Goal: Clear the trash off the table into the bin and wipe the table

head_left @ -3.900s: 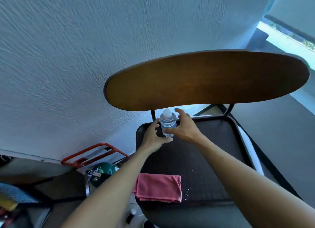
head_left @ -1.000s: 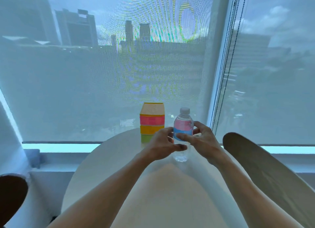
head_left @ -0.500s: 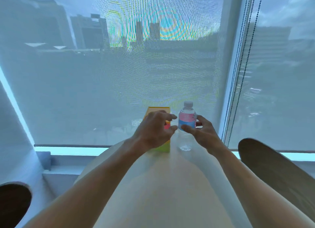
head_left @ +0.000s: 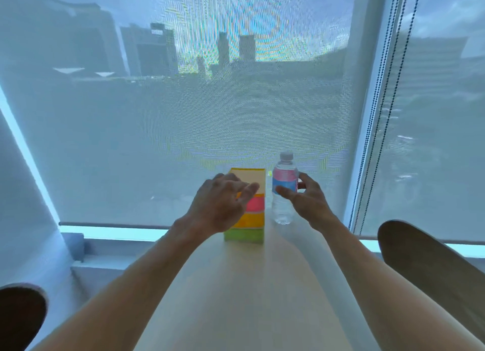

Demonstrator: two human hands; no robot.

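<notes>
Water bottle (head_left: 283,193) stands upright on the far edge of the pale round table (head_left: 236,298), capped, with a pink and blue label. A striped box (head_left: 250,219) with cream, pink, orange and green bands stands just to its left; whether the two touch cannot be told.

Right hand (head_left: 305,201) is beside the bottle on its right. Its fingers are spread and relaxed: the thumb reaches across the front of the label and the other fingers show behind the bottle's right side. Contact between fingers and bottle cannot be confirmed; the hand does not visibly grip it.

Left hand (head_left: 220,203) hovers in front of the box, palm down, fingers loosely spread and slightly bent, holding nothing. It covers part of the box's left side.

Both bare forearms extend over the table top. A mesh window blind (head_left: 183,127) hangs behind the table, with bead cords (head_left: 378,114) at the right. A dark chair back (head_left: 430,266) sits at the right edge, and another dark rounded chair part (head_left: 21,316) at the lower left.
</notes>
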